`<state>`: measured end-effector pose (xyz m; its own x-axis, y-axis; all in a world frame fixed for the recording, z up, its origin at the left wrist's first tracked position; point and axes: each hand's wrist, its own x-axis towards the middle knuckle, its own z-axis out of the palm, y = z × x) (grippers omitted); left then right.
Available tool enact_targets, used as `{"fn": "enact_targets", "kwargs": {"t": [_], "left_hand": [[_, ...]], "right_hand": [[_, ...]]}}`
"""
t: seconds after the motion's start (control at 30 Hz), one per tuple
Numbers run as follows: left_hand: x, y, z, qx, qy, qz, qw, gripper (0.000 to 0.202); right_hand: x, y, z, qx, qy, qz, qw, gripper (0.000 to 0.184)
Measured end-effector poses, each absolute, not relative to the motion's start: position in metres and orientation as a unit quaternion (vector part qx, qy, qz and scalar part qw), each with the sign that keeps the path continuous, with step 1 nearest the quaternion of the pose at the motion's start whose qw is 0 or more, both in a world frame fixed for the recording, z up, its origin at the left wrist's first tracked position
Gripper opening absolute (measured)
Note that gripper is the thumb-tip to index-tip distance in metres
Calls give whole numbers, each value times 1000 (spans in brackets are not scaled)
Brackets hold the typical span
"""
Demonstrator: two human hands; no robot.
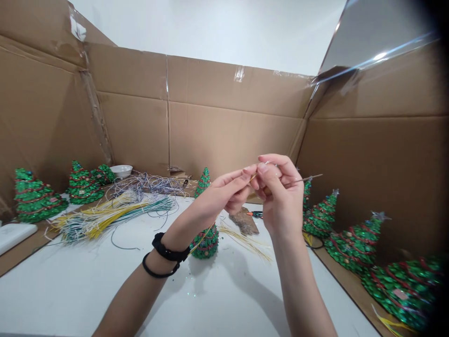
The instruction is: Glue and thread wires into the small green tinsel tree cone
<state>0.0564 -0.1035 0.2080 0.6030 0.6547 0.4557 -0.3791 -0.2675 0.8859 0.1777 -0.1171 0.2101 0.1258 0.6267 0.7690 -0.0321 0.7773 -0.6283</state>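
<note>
You pinch a thin metal rod (303, 179) in the curled fingers of your right hand (280, 194) at centre frame, its tip pointing right. Your left hand (226, 189) closes narrowly just beside it, its fingertips apparently steadying so fine a piece, though what they grip is hidden. Both forearms rise from the lower edge, a black band (168, 248) on the left wrist. Below stands a sequin-covered green Christmas tree (205, 242) on a white table (70, 281), yellow and green wires (112, 217) at left, more trees (354, 248) at right.
</note>
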Motion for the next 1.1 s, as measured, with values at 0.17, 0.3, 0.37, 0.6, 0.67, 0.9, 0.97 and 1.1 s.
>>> {"fn": "enact_targets", "kwargs": {"t": [0.17, 0.3, 0.37, 0.6, 0.67, 0.9, 0.97, 1.1], "left_hand": [[59, -103, 204, 736, 137, 481, 457, 26], [57, -106, 204, 787, 181, 480, 342, 28], [54, -108, 206, 805, 203, 466, 305, 29], [20, -91, 214, 859, 258, 381, 226, 25], [12, -87, 215, 858, 260, 379, 229, 26], [9, -89, 217, 863, 254, 376, 224, 27], [9, -89, 217, 862, 256, 378, 221, 26], [4, -85, 217, 854, 282, 387, 204, 26]], "right_hand": [[178, -115, 210, -255, -607, 191, 728, 28], [181, -115, 211, -258, -563, 169, 767, 28], [184, -115, 214, -247, -543, 163, 786, 26], [224, -114, 227, -213, -468, 85, 854, 22], [236, -113, 226, -228, -477, 43, 848, 23], [246, -109, 224, -215, -492, 10, 843, 23], [245, -111, 226, -205, -473, 30, 856, 17], [244, -121, 224, -276, -560, 44, 780, 25]]}}
